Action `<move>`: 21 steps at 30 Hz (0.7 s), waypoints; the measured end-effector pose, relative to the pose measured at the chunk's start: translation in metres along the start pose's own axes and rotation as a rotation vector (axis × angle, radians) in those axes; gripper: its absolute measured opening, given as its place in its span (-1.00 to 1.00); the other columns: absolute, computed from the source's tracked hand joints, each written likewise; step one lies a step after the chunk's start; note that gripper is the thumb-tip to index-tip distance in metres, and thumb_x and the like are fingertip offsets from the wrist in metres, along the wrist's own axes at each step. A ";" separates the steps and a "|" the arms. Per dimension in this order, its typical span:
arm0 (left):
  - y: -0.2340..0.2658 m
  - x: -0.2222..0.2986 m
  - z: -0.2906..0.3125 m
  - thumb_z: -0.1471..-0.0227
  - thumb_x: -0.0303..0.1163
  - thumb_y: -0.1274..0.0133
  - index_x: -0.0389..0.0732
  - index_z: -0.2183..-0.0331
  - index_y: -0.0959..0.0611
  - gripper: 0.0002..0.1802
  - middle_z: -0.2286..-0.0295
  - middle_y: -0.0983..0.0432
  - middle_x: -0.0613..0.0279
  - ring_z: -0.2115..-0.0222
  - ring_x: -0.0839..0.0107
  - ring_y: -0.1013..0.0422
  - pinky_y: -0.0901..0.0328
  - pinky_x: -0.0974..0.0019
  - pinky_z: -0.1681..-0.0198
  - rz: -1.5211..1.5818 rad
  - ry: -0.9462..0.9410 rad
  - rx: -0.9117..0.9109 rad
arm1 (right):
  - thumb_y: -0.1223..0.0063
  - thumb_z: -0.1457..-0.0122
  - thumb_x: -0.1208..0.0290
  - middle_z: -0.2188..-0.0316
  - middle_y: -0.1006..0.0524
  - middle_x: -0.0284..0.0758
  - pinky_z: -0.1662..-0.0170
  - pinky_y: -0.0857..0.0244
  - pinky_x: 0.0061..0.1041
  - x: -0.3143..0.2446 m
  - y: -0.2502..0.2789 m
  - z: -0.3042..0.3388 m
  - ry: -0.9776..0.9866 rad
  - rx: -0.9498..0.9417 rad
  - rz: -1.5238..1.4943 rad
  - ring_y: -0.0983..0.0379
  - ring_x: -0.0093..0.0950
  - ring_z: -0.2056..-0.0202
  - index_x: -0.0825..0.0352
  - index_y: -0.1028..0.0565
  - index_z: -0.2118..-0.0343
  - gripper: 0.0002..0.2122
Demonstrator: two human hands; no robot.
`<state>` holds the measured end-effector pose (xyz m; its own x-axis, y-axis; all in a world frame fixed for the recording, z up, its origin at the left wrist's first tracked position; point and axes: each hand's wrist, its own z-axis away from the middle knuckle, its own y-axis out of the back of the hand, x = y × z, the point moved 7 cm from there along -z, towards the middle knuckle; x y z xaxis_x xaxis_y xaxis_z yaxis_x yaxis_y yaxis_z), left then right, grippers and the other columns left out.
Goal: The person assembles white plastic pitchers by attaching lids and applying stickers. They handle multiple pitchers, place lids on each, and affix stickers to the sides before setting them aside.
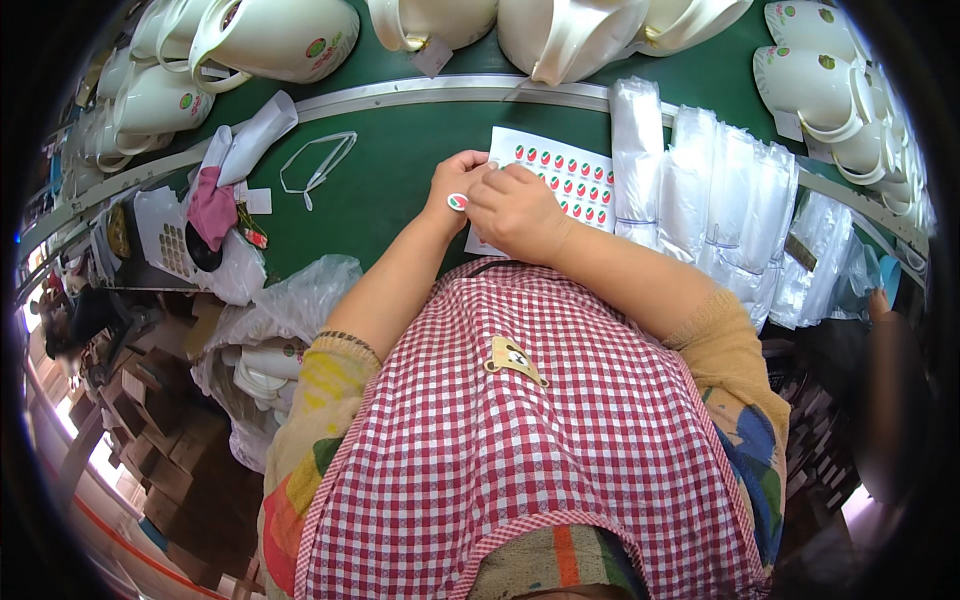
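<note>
Green bench (390, 140) spans mid-scene. Near: red/wht check apron (530, 400). Next, L hand (455, 185) & R hand (518, 212), fingers bent in tog.; can't tell what either grip has. Loose rd sticker (457, 201) shows at L hand, just beside R fingers. Step's prob. peeling; next move calls for light edge pinch, I'd say. Beyond: sticker sheet (567, 183), clear bags (690, 180) to right. Far: wht jugs (560, 35).

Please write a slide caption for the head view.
Left hand and right hand meet over a sticker sheet, beside plastic bundles on a green table.
</note>
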<state>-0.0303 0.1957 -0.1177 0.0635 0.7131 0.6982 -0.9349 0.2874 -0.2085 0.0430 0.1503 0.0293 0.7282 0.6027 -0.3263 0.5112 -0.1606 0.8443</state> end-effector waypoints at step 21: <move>-0.023 -0.002 -0.006 0.01 -0.55 -0.11 -0.33 0.24 -0.58 -0.79 0.34 -0.58 0.06 0.40 0.29 -0.55 -0.48 0.23 0.33 0.152 0.180 -0.130 | -0.22 0.05 0.34 0.20 -0.54 -0.30 0.10 -0.35 -0.36 0.086 -0.016 0.082 -0.665 0.124 -0.249 -0.45 -0.30 0.15 0.28 -0.56 0.28 -0.75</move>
<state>-0.0068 0.1913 -0.1186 -0.0024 0.8535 0.5212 -0.8864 0.2394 -0.3961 0.1342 0.1407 -0.0471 0.6868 0.0362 -0.7260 0.7177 -0.1919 0.6694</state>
